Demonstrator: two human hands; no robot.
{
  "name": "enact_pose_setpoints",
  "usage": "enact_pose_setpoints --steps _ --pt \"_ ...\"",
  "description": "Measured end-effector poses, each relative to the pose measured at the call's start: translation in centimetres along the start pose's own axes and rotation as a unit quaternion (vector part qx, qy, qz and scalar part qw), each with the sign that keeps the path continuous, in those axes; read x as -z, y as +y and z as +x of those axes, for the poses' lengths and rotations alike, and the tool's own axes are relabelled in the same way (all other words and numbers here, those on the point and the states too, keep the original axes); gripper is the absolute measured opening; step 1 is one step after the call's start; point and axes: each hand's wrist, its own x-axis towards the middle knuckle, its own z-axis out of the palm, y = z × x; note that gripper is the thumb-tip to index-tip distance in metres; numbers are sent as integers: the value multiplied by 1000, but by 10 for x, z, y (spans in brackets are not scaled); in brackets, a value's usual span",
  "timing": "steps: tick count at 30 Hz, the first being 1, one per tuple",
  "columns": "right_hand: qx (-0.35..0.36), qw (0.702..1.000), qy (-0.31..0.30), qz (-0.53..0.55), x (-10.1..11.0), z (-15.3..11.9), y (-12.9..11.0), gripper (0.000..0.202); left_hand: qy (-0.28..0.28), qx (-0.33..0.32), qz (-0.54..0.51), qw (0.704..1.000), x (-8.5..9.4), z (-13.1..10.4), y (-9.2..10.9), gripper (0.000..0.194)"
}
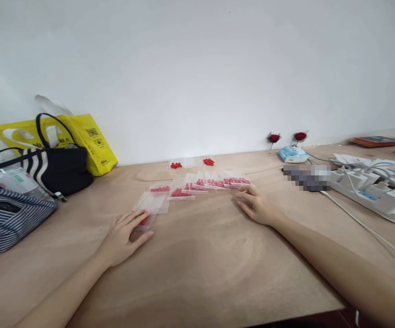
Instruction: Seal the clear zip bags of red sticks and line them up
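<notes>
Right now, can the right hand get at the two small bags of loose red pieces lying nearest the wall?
Probably yes. The right hand rests flat beside the row of filled bags; the two far bags lie just beyond that row on bare tabletop, with nothing standing between, though the hand must pass over the row.

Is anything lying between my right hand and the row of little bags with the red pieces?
Nothing visible. The right hand rests flat on the wooden table, its fingertips right at the near edge of the row of small clear bags. The left hand already lies on another bag.
</notes>
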Motion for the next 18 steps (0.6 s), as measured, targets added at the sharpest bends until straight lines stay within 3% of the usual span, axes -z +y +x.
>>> enact_pose_setpoints --steps 4,7,13,18 --pt "12 1000 -2 7 -3 4 1 17 -24 -77 -39 996 12 -22 36 54" --pt "18 1000 -2 5 -3 4 2 16 -61 -116 -100 986 15 -18 69 51" --pt "17 1000 -15 20 2 2 1 18 -137 -260 -198 935 1 32 125 53" --pt "12 998 -39 51 8 5 -4 18 -113 -294 -238 919 -20 83 146 49"
